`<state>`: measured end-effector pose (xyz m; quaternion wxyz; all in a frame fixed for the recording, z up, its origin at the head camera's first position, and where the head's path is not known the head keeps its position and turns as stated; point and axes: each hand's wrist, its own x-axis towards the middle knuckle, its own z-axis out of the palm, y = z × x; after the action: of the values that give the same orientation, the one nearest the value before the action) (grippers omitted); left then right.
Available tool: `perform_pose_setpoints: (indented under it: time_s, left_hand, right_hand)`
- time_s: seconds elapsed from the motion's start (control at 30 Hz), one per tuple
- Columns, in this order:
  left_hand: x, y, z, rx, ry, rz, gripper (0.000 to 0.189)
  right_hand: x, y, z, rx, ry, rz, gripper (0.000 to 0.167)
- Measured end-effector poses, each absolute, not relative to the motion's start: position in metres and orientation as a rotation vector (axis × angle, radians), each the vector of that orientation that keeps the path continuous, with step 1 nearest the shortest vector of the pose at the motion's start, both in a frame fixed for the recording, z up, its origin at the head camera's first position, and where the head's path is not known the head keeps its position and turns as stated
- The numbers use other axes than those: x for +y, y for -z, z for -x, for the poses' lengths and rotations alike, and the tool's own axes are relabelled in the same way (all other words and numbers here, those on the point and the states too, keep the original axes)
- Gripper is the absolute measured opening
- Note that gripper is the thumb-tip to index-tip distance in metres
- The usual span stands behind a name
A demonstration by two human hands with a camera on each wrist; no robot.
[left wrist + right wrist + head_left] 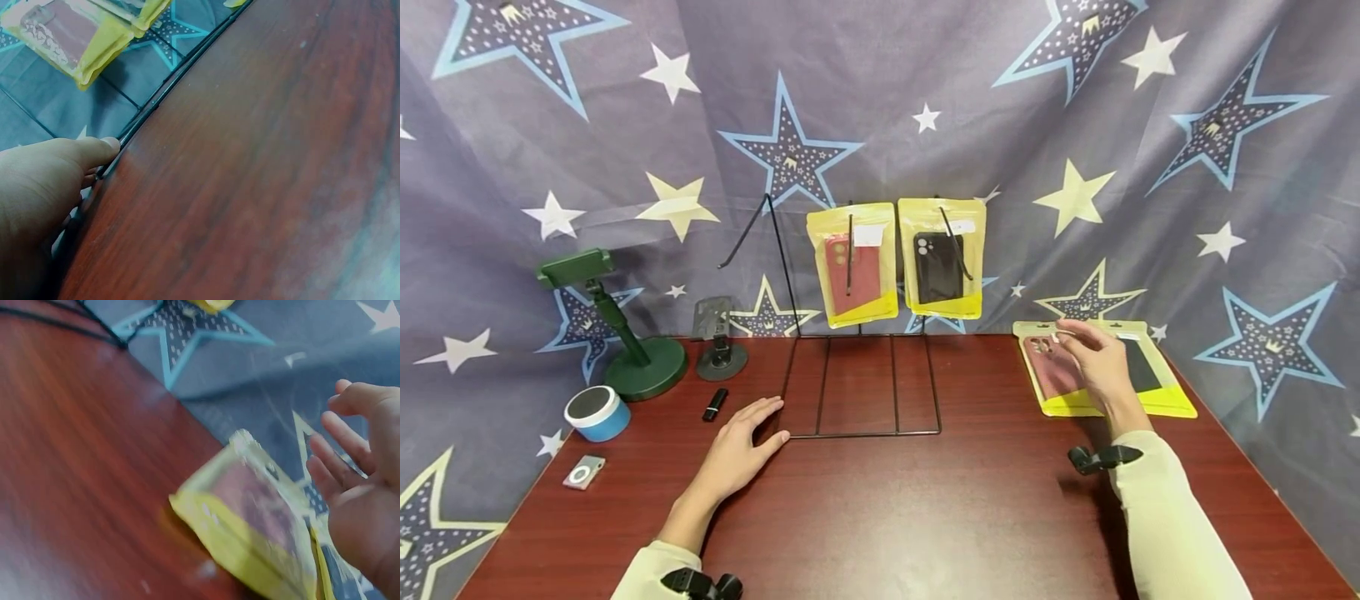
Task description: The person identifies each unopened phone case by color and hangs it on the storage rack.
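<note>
My left hand (737, 450) rests at the front left corner of a black wire display rack (865, 435), its thumb and fingertips touching the base wire. Fairly straight fingers show on that hand in the head view. My right hand (1101, 362) hovers over two yellow-edged pouches lying at the right: one with a pink phone case (1051, 367), one with a dark phone case (1141, 367). In the right wrist view its fingers (340, 437) are loosely bent, with nothing between them. From the rack's hooks hang a pouched red phone case (857, 279) and a pouched black phone case (936, 275).
On the left stand a green phone stand (643, 367), a small grey stand (721, 358) and a blue round speaker-like object (598, 417). A black USB stick (716, 405) and a small silver player (583, 472) lie nearby. A starred curtain (880, 83) hangs behind the table (910, 517).
</note>
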<state>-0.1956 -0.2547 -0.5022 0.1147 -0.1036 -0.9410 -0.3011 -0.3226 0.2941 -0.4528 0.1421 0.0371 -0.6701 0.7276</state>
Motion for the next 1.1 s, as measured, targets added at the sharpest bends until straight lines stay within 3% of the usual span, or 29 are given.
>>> perform_pose_setpoints:
  time_s: [0.47,1.1]
  left_hand:
    - [-0.254,0.503,0.196,-2.748,0.883,0.308,0.057]
    - [-0.254,0.503,0.196,-2.745,0.881,0.305,0.057]
  right_hand:
    - [0.337,0.472,0.314,-2.162,-1.904,0.143,0.044]
    - [0.323,0.478,0.315,-2.626,-1.509,0.143,0.053]
